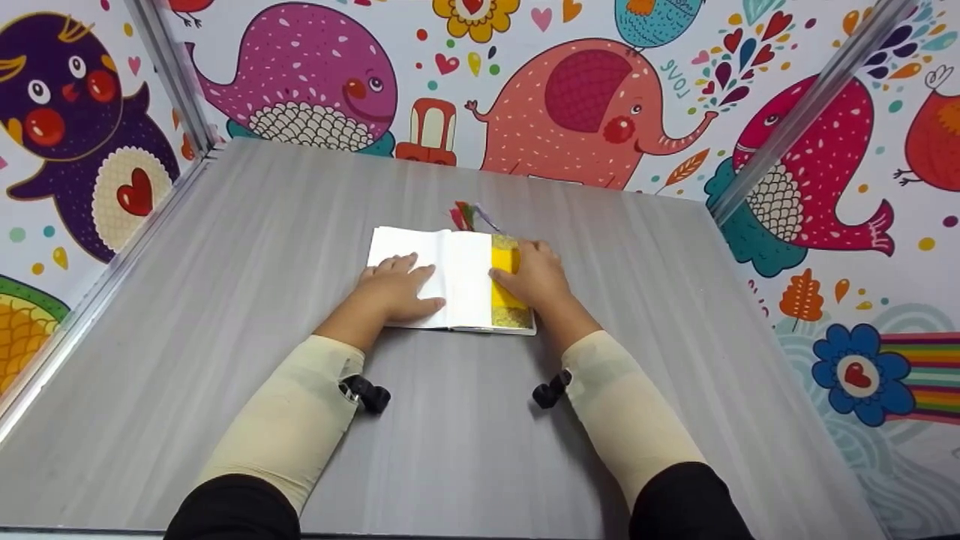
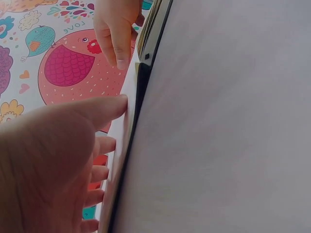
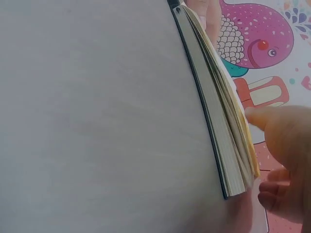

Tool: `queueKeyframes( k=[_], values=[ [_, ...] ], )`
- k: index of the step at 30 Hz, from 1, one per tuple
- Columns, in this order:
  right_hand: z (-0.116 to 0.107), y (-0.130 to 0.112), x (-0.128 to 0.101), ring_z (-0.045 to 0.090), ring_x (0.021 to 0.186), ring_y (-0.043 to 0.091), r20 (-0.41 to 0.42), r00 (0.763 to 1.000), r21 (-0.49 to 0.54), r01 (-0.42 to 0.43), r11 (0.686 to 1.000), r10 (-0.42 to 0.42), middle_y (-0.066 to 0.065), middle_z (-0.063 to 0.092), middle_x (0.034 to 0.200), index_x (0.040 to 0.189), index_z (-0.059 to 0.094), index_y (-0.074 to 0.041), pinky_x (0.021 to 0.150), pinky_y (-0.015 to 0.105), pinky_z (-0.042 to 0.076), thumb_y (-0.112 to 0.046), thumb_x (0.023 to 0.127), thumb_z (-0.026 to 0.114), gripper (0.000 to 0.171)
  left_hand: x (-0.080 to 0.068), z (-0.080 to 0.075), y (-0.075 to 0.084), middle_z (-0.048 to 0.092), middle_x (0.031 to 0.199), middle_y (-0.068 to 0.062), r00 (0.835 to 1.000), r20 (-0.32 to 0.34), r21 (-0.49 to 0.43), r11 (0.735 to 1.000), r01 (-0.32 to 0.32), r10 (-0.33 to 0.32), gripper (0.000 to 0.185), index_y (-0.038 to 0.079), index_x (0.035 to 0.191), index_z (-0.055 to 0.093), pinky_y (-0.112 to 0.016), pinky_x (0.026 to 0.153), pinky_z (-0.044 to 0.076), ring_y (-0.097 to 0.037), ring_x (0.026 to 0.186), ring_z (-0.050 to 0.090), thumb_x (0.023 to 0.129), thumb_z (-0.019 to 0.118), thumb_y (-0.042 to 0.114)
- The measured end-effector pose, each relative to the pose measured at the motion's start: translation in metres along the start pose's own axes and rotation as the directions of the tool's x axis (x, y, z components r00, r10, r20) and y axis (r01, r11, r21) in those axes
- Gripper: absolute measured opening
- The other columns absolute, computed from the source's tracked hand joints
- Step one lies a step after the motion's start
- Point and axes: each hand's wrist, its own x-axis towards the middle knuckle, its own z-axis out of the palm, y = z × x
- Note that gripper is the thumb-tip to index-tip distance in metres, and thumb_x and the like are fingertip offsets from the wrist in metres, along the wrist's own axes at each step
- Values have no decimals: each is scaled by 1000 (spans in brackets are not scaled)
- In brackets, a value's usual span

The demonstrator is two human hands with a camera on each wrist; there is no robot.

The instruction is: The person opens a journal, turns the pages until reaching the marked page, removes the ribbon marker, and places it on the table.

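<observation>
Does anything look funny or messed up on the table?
Nothing looks spilled or torn. Only the thin red, green and purple strands stand out, splayed unevenly past the top edge of the open white-paged book.

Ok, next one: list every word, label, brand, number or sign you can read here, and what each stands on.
"LOVE": small, seemingly reversed lettering on the back wall, beside the elephant.
Red marks low on the right wall: possibly lettering, too small and partly cut off to read.
Open book: no legible text.
No brand or number can be read.
</observation>
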Motion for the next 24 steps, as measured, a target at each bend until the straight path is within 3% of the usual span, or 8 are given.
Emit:
queueKeyframes(
  k=[6, 17, 20, 24],
  values=[
    [-2, 3, 5, 54, 134, 31, 54, 995, 97, -91, 991, 86, 15, 45, 162, 169, 33, -11, 126, 45, 44, -52, 93, 81, 98, 0, 0, -1, 15, 182, -11, 1000, -4, -3, 1000, -6, 6, 84, 27, 171, 31, -67, 133, 13, -40, 169, 11, 101, 50, 70],
    [-16, 12, 17, 62, 129, 28, 128, 976, 281, -206, 937, 176, 15, 60, 152, 164, 44, -10, 118, 41, 52, -20, 100, 77, 74, 0, 2, -2, 15, 182, -11, 1000, -2, -11, 1000, -7, 7, 85, 27, 171, 30, -68, 132, 13, -40, 169, 11, 100, 51, 70],
    [-19, 14, 20, 62, 127, 25, 135, 964, 363, -262, 894, 228, 13, 61, 150, 161, 49, -11, 117, 39, 53, -14, 102, 73, 64, -1, 1, -2, 15, 182, -11, 1000, 0, -10, 1000, -9, 9, 84, 27, 171, 31, -68, 132, 13, -40, 169, 11, 100, 51, 69],
    [-22, 16, 25, 64, 122, 22, 160, 942, 491, -335, 804, 295, 8, 66, 145, 154, 58, -12, 110, 35, 57, -11, 105, 67, 50, 0, 0, -2, 14, 182, -12, 1000, 3, -15, 1000, -13, 13, 83, 27, 171, 30, -69, 132, 12, -41, 169, 10, 101, 51, 67]
  ],
)
